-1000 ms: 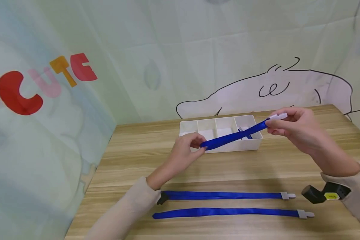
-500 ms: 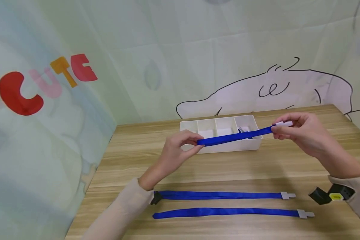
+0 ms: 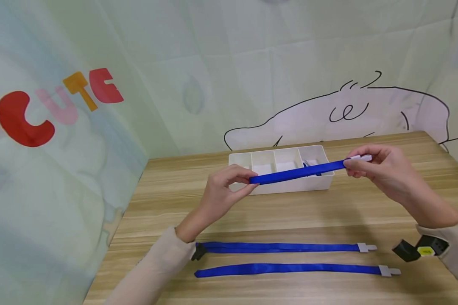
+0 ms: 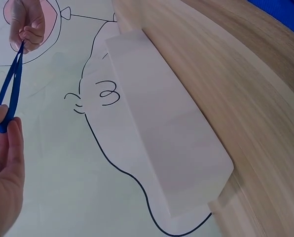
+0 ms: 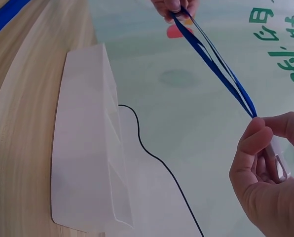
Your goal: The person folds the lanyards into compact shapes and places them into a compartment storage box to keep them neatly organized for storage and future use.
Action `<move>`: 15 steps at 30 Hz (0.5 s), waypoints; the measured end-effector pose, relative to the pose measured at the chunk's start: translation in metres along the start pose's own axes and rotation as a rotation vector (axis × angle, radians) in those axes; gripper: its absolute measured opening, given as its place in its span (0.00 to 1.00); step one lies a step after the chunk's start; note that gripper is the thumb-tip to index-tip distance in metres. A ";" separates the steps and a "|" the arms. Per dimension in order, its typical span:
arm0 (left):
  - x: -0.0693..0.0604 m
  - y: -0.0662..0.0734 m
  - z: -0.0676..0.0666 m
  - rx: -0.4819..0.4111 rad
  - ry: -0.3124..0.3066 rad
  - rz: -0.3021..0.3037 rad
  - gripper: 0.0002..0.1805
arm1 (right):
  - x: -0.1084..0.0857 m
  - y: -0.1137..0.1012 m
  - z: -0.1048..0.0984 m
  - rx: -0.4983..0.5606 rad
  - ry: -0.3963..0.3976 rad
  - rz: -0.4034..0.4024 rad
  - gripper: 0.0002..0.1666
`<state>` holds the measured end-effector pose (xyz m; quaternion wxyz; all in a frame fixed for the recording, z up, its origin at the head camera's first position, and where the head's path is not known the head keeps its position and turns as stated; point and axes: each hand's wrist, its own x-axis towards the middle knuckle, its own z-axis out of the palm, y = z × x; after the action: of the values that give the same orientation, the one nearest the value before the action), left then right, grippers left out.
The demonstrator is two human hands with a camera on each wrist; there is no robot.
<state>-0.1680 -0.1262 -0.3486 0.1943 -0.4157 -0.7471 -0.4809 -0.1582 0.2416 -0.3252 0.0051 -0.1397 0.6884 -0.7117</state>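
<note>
A blue lanyard [image 3: 297,173] is stretched between both hands, in the air in front of a white box. The left hand [image 3: 229,184] pinches its looped end between thumb and fingers; the left wrist view shows that loop [image 4: 9,121] up close. At the other end, the right hand [image 3: 385,173] pinches the strap beside its white clip [image 3: 362,158]. In the right wrist view the two strands of the strap [image 5: 221,69] run slightly apart, and the clip [image 5: 280,165] sticks out behind the fingers. Two more blue lanyards, an upper one [image 3: 282,248] and a lower one [image 3: 290,268], lie on the table.
The white divided box [image 3: 290,187] stands near the table's back edge, with small blue and silvery items [image 3: 311,164] in its right compartment. A printed curtain [image 3: 175,84] hangs behind and to the left of the wooden table [image 3: 290,218].
Over the last second the right hand moved slightly right and down, and the left hand slightly left, so the held lanyard is flatter and tauter. The lanyards on the table stayed put.
</note>
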 end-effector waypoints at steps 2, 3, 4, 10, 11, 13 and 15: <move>0.000 0.000 -0.001 -0.018 0.000 0.004 0.13 | -0.001 0.000 0.000 -0.017 0.002 0.001 0.05; 0.000 0.000 -0.001 -0.026 0.001 0.003 0.13 | -0.001 -0.001 0.000 -0.016 0.000 0.001 0.05; 0.000 0.000 -0.002 -0.038 0.002 0.001 0.13 | -0.001 0.000 -0.001 -0.009 -0.005 0.000 0.05; -0.001 0.001 -0.004 -0.139 0.017 -0.075 0.13 | -0.002 0.002 -0.001 0.039 -0.040 0.004 0.07; -0.001 0.002 -0.004 -0.157 0.020 -0.093 0.13 | -0.002 0.002 -0.002 0.045 -0.047 0.002 0.08; -0.001 0.002 -0.004 -0.190 0.026 -0.126 0.13 | -0.002 0.002 -0.002 0.061 -0.065 -0.007 0.09; -0.002 0.002 -0.005 -0.211 0.025 -0.150 0.13 | -0.001 0.003 -0.002 0.080 -0.080 -0.014 0.09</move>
<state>-0.1658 -0.1306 -0.3464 0.1220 -0.3707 -0.7189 -0.5752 -0.1581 0.2436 -0.3282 0.0331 -0.1723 0.6578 -0.7325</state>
